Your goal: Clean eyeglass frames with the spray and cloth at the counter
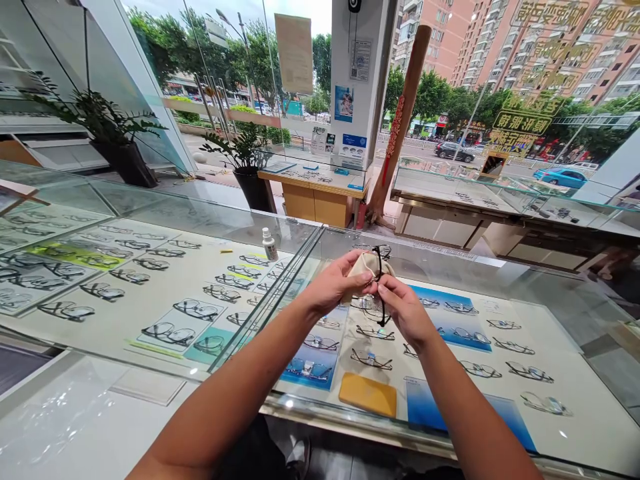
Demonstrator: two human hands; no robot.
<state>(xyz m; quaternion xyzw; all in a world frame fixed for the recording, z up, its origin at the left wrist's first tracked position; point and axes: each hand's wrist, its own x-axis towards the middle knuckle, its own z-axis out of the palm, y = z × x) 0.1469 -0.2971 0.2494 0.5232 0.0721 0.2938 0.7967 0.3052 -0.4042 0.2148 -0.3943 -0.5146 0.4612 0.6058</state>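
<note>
Over the glass display counter (325, 230), both my hands are raised close together. My left hand (343, 280) is closed on a beige cleaning cloth (361, 267), which is bunched around part of a pair of dark-framed eyeglasses (379, 261). The fingers of my right hand (404, 308) pinch the same eyeglasses near the middle. The frame stands roughly upright, its dark ends showing above and below my fingers. Cloth and fingers hide most of the lenses. To the left of my hands, a small white bottle (269, 245) stands on the counter.
Rows of eyeglasses (197, 309) fill the counter's compartments under glass. A yellow-orange flat case or pad (367, 393) lies near the front edge. Beyond are potted plants (245, 160), a wooden post (400, 120), and another display counter (450, 193) by the window.
</note>
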